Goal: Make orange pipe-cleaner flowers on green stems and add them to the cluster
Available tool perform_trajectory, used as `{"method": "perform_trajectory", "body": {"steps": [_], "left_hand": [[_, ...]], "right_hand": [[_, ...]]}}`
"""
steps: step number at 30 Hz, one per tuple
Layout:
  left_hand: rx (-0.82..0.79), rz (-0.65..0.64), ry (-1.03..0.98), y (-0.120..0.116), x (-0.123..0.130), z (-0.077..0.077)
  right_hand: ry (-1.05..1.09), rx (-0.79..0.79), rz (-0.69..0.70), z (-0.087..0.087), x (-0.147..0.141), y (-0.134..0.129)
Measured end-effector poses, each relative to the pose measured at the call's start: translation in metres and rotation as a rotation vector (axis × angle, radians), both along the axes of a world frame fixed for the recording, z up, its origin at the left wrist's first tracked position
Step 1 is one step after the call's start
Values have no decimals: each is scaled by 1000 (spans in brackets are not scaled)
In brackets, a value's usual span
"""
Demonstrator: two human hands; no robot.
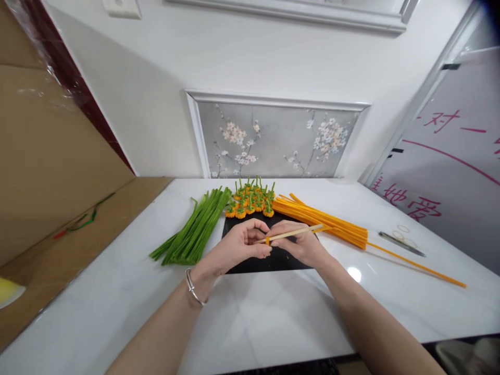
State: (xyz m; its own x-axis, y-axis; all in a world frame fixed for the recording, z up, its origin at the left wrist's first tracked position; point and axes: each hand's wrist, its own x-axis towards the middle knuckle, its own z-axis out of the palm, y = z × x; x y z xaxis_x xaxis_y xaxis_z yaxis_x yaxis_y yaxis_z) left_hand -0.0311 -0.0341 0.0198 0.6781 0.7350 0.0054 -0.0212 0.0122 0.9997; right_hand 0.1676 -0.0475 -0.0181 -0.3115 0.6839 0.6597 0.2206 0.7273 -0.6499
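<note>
My left hand (244, 240) is closed, its thumb and fingers pinching a pale wooden chopstick (299, 232). A short orange pipe cleaner coil (267, 240) wraps around the stick between my hands. My right hand (300, 244) is closed close beside it, fingertips at the coil; the orange strand seems to run through its grip and shows again past the knuckles. The chopstick slants up to the right across that hand. Both hands are over a black mat (253, 264). Just behind them stand several small orange pumpkin shapes (250, 200) with green stems.
A bundle of green pipe cleaners (195, 229) lies left of the mat, and an orange bundle (332, 221) lies right. One loose orange pipe cleaner (422, 267) points toward the right edge. Nearby are tweezers (402, 244) and thin rings (402, 229). Cardboard (58, 140) borders the left.
</note>
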Motion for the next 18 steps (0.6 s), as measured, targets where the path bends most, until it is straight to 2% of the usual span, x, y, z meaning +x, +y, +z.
{"method": "perform_trajectory", "body": {"steps": [7,12,18], "left_hand": [[131,61,62,2,4,-8],[304,180,123,2,6,-15],[538,286,216,-3,9,-11]], "right_hand": [[39,-69,22,-3,0,2],[170,-185,24,-2,-3,0],[211,-274,-47,-3,-11,0]]}}
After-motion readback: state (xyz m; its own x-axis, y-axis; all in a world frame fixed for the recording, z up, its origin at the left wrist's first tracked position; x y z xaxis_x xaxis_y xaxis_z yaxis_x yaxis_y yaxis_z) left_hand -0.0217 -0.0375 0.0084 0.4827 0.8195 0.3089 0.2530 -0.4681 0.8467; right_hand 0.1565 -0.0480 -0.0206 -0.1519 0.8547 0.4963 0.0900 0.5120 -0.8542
